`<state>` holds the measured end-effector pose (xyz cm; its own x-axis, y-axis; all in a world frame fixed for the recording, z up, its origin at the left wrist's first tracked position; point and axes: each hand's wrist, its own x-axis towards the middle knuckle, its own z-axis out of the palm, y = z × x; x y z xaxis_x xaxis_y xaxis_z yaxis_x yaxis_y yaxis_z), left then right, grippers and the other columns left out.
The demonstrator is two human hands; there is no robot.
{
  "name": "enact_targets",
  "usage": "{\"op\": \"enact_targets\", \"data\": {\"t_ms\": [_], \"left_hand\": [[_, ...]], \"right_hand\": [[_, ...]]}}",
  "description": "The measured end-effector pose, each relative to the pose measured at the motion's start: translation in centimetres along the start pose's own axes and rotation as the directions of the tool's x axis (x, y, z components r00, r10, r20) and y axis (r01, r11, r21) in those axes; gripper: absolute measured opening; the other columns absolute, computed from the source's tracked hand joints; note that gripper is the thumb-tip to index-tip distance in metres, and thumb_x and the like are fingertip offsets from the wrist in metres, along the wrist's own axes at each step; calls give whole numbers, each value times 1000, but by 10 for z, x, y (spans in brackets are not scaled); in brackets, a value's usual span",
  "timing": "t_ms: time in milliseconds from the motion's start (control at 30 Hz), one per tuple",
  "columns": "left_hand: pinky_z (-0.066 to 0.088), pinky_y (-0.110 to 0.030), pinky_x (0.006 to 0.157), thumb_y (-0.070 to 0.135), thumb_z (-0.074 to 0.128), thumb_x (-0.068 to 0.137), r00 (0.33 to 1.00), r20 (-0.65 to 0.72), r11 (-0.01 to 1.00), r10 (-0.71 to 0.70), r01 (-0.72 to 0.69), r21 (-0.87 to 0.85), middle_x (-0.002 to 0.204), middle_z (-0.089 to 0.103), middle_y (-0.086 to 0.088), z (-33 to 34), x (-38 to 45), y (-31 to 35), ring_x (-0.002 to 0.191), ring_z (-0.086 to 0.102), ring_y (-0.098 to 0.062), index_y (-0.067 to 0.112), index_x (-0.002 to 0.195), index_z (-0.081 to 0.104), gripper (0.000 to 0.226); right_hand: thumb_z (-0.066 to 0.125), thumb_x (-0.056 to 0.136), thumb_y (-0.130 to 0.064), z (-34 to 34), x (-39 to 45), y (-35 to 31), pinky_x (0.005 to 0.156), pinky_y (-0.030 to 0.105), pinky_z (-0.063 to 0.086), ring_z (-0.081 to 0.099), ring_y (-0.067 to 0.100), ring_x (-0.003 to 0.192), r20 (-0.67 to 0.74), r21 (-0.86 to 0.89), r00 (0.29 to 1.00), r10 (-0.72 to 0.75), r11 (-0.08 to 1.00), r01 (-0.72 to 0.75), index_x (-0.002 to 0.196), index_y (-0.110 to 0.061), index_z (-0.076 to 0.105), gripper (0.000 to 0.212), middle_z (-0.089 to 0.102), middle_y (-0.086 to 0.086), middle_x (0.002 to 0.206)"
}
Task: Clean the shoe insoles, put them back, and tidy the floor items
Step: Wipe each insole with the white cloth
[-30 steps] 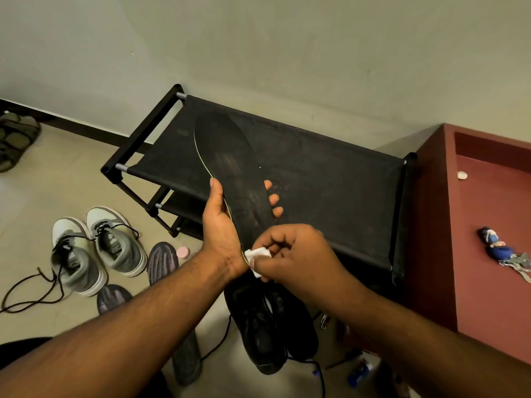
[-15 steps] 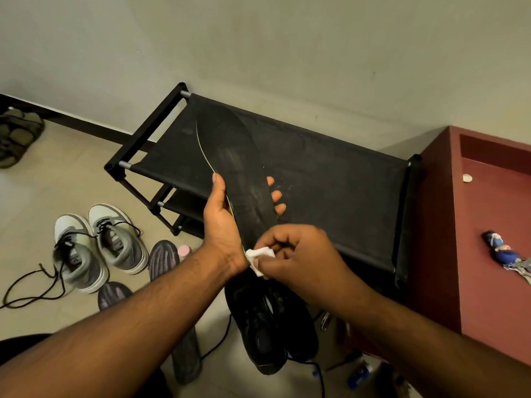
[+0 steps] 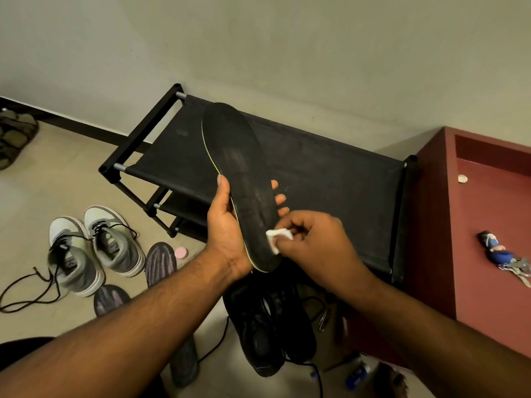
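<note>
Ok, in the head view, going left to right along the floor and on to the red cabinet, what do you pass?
Olive sandals → grey sneakers → purple insole → pink cap → black shoes → keychain on the red cabinet.

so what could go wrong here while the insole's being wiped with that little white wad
1. The white wad is small and only pinched by the right hand; it could slip and drop onto the black shoes below.
2. The left hand grips the black insole only near its heel, so the long free toe end may flex.
</note>
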<state>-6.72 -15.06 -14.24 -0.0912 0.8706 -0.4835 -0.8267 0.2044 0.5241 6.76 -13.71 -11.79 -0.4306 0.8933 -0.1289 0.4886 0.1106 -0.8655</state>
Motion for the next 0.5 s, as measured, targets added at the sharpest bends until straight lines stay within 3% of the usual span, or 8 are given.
{"op": "enact_targets", "data": {"t_ms": [100,167,233,333,500], "left_hand": [[51,-43,94,72,33,89,1000,-6,1000,-9,9,-22,114,70,-13,0,2,-2,96,67,-26,6,101,76,80],[49,-45,96,74,34,88,999,1,999,-32,32,-20,101,72,-13,0,2,-4,87,69,-25,6,96,78,81],[53,-43,89,74,35,87,999,10,999,-46,46,-10,91,73,-12,0,2,-7,78,71,-23,6,91,78,81],[58,-40,78,72,38,86,998,13,998,-55,56,-16,91,72,-12,2,1,-10,76,71,-22,6,90,78,78],[53,-44,85,74,39,84,996,33,997,-77,78,-5,93,71,-15,6,1,-12,82,71,-26,4,94,77,80]], "right_hand": [[72,77,-9,-4,4,6,48,8,38,53,-2,50,-61,-6,995,73,997,-73,73,-18,71,10,60,-13,54],[72,78,-9,2,1,2,50,10,40,53,0,50,-30,45,998,51,998,-49,72,-18,71,11,62,-8,57],[72,78,-8,9,-4,-5,50,11,39,52,1,48,17,94,1000,11,996,-12,71,-19,70,13,59,-11,53],[71,78,-7,10,-4,-6,50,8,36,52,0,48,39,74,999,-21,997,18,73,-18,71,12,55,-18,48],[73,77,-8,-4,7,8,53,10,43,58,-1,56,-120,37,990,80,996,-76,74,-16,72,9,64,-11,60]]}}
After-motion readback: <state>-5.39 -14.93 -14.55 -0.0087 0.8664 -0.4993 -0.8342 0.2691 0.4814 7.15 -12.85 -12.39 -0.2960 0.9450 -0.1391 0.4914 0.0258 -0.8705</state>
